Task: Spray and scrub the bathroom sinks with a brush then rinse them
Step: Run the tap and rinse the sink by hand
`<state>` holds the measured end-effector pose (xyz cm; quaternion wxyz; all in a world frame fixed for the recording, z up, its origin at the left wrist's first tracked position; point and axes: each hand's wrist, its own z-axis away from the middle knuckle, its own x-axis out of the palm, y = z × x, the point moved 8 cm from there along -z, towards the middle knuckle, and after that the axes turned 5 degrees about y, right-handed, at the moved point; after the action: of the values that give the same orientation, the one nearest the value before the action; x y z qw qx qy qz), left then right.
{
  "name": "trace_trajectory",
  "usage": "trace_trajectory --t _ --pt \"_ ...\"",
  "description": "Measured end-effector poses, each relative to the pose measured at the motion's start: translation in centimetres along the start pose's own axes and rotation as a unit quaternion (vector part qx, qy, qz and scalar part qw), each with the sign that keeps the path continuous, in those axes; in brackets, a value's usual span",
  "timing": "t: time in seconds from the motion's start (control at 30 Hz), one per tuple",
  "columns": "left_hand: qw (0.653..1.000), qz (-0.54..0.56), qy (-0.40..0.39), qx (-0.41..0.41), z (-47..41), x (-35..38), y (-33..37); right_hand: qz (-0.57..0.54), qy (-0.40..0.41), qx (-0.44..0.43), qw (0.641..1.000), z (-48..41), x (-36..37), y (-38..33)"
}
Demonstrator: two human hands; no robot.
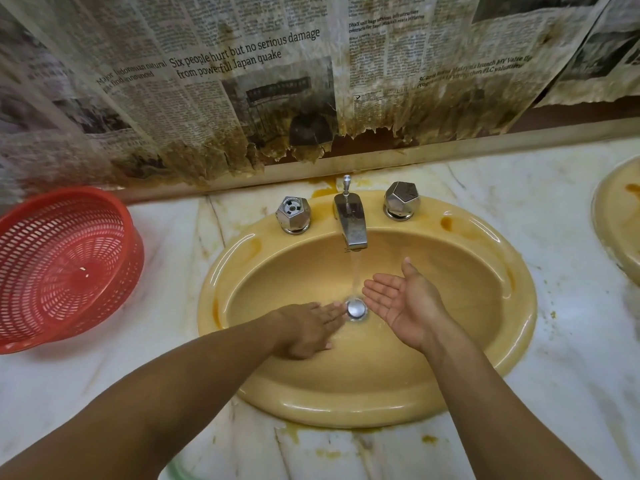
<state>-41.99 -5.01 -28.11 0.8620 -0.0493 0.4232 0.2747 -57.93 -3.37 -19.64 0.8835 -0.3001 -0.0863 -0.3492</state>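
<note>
While water runs from the faucet (349, 220) into the yellow sink (346, 410), both my hands are inside the basin and hold nothing. My left hand (304, 330) lies flat, palm down, with straight fingers reaching the drain plug (356, 309). My right hand (405, 303) is open, palm up, just beside the stream (355, 275).

I think the rinse could go wrong in two ways. If I throw the water too hard, it may splash over the rim onto the marble counter (104, 393) and the torn newspaper (242, 81) on the wall. If my fingers press the plug down, the basin may begin to fill.

No brush and no spray bottle are in view. The second sink (616, 216) is cut off at the right edge, so I cannot judge its state. I cannot tell if the plug is closed. Something pale green at the bottom edge is too blurred to name.
</note>
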Motion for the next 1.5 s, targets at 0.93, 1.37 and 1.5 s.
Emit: trace_trajectory --t 0.93,1.37,1.5 --pt "0.998 -0.01 -0.005 -0.068 2.3 -0.4 -1.1 -0.045 -0.053 0.058 0.996 -0.3 4.0 -0.4" --pt "0.993 -0.061 0.02 -0.095 2.4 -1.0 -2.2 0.015 -0.065 0.034 0.997 -0.1 4.0 -1.8" --pt "0.998 0.017 -0.042 -0.035 2.3 -0.1 1.0 0.049 -0.033 0.033 0.998 -0.5 3.0 -1.7"
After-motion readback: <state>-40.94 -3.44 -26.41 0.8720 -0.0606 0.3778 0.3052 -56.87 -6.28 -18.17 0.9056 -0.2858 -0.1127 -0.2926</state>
